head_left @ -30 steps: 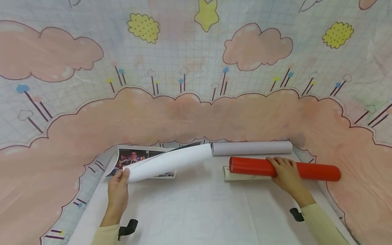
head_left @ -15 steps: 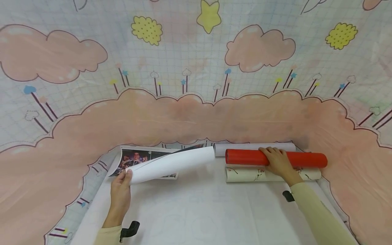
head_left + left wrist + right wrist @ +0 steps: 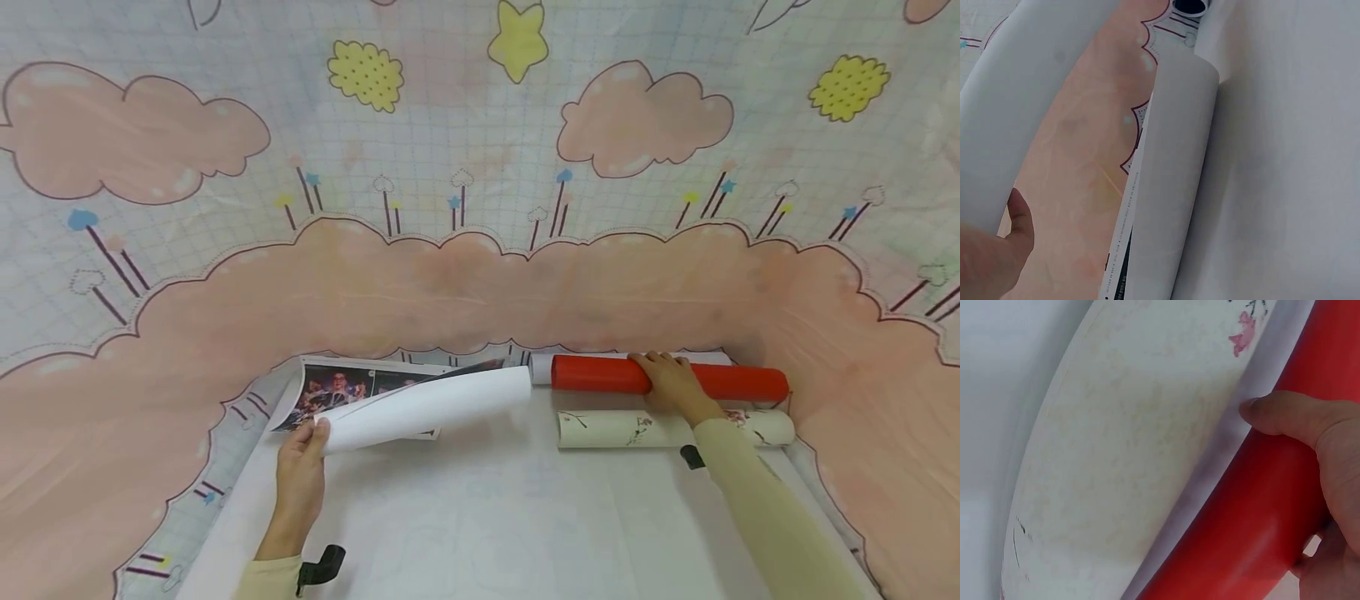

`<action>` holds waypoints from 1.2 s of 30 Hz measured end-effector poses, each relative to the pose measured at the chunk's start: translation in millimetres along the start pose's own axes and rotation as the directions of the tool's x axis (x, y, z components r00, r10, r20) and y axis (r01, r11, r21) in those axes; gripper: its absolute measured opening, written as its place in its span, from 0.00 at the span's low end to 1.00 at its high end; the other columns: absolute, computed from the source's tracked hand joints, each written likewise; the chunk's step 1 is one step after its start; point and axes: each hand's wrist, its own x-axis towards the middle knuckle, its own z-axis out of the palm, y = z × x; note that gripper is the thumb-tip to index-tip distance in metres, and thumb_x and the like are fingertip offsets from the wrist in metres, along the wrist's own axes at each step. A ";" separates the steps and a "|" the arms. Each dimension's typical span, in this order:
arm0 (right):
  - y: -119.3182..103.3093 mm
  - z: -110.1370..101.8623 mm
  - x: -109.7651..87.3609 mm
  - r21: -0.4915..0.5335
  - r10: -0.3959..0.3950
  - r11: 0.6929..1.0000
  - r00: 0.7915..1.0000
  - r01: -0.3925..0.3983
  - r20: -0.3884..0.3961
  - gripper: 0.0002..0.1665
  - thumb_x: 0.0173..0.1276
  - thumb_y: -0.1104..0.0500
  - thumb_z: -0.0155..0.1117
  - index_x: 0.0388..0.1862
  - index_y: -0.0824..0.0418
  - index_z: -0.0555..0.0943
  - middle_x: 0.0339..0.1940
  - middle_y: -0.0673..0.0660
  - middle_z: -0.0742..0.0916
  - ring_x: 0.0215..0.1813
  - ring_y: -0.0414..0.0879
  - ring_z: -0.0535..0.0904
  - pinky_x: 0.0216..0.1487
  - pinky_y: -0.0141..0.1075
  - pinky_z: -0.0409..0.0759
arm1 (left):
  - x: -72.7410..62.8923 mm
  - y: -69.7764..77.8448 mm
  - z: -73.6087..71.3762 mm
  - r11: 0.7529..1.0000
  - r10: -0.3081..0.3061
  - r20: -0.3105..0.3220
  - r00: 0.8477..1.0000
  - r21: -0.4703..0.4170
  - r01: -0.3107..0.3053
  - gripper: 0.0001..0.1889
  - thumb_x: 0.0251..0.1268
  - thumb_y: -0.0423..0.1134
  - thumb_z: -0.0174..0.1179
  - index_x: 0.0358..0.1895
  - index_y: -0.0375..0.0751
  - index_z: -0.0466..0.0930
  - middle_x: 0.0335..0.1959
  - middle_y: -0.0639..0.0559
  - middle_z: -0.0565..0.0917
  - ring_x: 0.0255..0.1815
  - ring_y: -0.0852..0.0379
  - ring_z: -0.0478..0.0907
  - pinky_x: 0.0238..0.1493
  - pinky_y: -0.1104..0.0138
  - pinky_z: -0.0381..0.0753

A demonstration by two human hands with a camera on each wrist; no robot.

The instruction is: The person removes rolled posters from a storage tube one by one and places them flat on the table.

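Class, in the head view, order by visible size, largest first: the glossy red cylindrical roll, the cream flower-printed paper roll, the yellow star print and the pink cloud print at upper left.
1. Pink cloud print
2. Red roll and cream roll: too alike to rank, both partly covered
3. Yellow star print

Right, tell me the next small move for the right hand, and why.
Probably settle the red roll down gently: the right hand grips it, a gap separates it from the cream roll, and in the head view it overlaps the white roll at the back.
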 end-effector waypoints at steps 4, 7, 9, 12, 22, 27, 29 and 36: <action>0.1 4.0 6.6 -0.006 -0.001 1.000 1.000 0.001 0.020 0.42 0.56 0.60 0.75 0.69 0.60 0.69 0.61 0.68 0.79 0.64 0.68 0.71 0.66 0.69 0.62 | -0.4 1.2 -0.5 1.000 -0.003 0.005 1.000 0.019 0.002 0.25 0.78 0.46 0.47 0.62 0.25 0.67 0.51 0.57 0.71 0.52 0.65 0.70 0.52 0.84 0.73; -1.0 6.7 10.7 -0.010 0.005 1.000 0.999 -0.004 0.047 0.41 0.57 0.61 0.74 0.70 0.59 0.69 0.61 0.67 0.80 0.63 0.67 0.72 0.67 0.68 0.63 | -0.5 1.9 -2.1 0.999 -0.004 0.001 1.000 0.037 0.004 0.23 0.78 0.47 0.47 0.62 0.29 0.69 0.53 0.55 0.71 0.53 0.65 0.70 0.52 0.84 0.72; -1.4 8.9 13.1 -0.007 0.004 1.000 0.998 -0.003 0.062 0.41 0.57 0.61 0.73 0.70 0.59 0.69 0.61 0.68 0.79 0.62 0.68 0.72 0.66 0.68 0.63 | -0.9 2.1 -3.5 0.999 -0.002 -0.002 1.000 0.046 0.002 0.23 0.78 0.47 0.48 0.62 0.31 0.70 0.56 0.54 0.71 0.54 0.65 0.70 0.52 0.85 0.72; -0.5 12.7 17.2 0.006 0.011 1.000 0.996 -0.012 0.090 0.40 0.58 0.62 0.72 0.70 0.59 0.68 0.61 0.68 0.79 0.62 0.67 0.73 0.66 0.68 0.63 | -1.8 2.1 -5.7 0.999 -0.002 -0.005 1.000 0.050 0.002 0.24 0.77 0.48 0.48 0.63 0.31 0.69 0.56 0.56 0.71 0.54 0.66 0.70 0.52 0.85 0.71; 3.2 17.2 22.3 0.029 0.038 0.999 0.977 -0.045 0.209 0.44 0.56 0.61 0.73 0.71 0.62 0.66 0.60 0.69 0.80 0.60 0.67 0.73 0.64 0.67 0.66 | -6.0 3.8 -8.0 0.998 0.003 -0.017 1.000 0.057 -0.002 0.28 0.78 0.49 0.47 0.67 0.28 0.66 0.54 0.60 0.72 0.55 0.66 0.71 0.53 0.85 0.71; 0.3 13.5 20.2 0.037 0.021 0.999 0.974 -0.031 0.227 0.44 0.58 0.61 0.73 0.71 0.63 0.65 0.61 0.69 0.79 0.61 0.66 0.73 0.66 0.66 0.65 | -6.5 4.1 -5.4 0.998 0.003 -0.016 1.000 0.058 -0.002 0.27 0.77 0.49 0.48 0.66 0.30 0.67 0.56 0.58 0.71 0.56 0.64 0.70 0.53 0.85 0.72; -0.4 13.2 19.9 0.037 0.022 0.999 0.973 -0.032 0.230 0.44 0.58 0.61 0.73 0.72 0.62 0.65 0.62 0.69 0.79 0.61 0.66 0.73 0.66 0.66 0.65 | -6.7 4.5 -3.7 0.999 0.007 -0.009 1.000 0.050 -0.007 0.26 0.77 0.49 0.48 0.65 0.30 0.67 0.56 0.57 0.71 0.55 0.64 0.70 0.53 0.85 0.72; 0.3 18.1 17.4 0.033 0.002 0.999 0.968 -0.010 0.250 0.43 0.57 0.62 0.72 0.71 0.62 0.66 0.62 0.69 0.79 0.60 0.67 0.74 0.65 0.66 0.66 | -4.8 3.0 -1.7 0.999 0.011 -0.010 1.000 0.045 -0.011 0.21 0.78 0.47 0.48 0.58 0.31 0.72 0.51 0.58 0.73 0.52 0.65 0.72 0.52 0.83 0.73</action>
